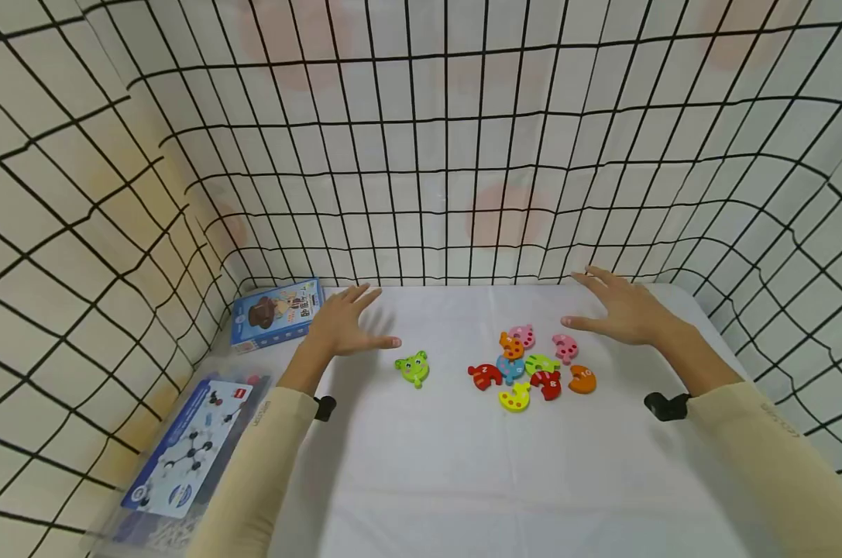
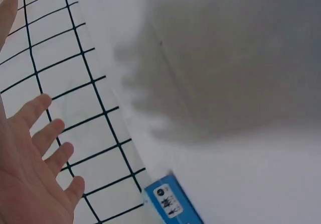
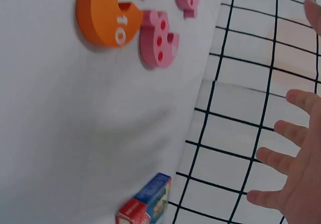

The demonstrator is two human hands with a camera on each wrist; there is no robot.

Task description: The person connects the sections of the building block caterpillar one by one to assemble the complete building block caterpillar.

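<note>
The left hand (image 1: 344, 322) is hovering over the table (image 1: 421, 473), fingers spreading apart and grasping nothing; the right hand (image 1: 623, 310) is hovering likewise, released and holding nothing. A bright green, frog-faced flat piece (image 1: 412, 367) is lying alone just beyond the left thumb, toward the middle. Between it and the right hand, a cluster of small coloured pieces is lying: a red piece marked 2 (image 1: 486, 377), a spotted blue piece (image 1: 510, 369), a yellow piece with orange spots (image 1: 515, 398), and an orange piece marked 10 (image 1: 583, 380) at the right end. A spotted pink piece (image 1: 565, 349) is sitting nearest the right hand. A blue printed box (image 1: 277, 314) is resting beside the left hand; a transparent plastic case (image 1: 249, 422) is standing nearer the left sleeve. Black wire grid (image 1: 446, 167) is enclosing the far side.
</note>
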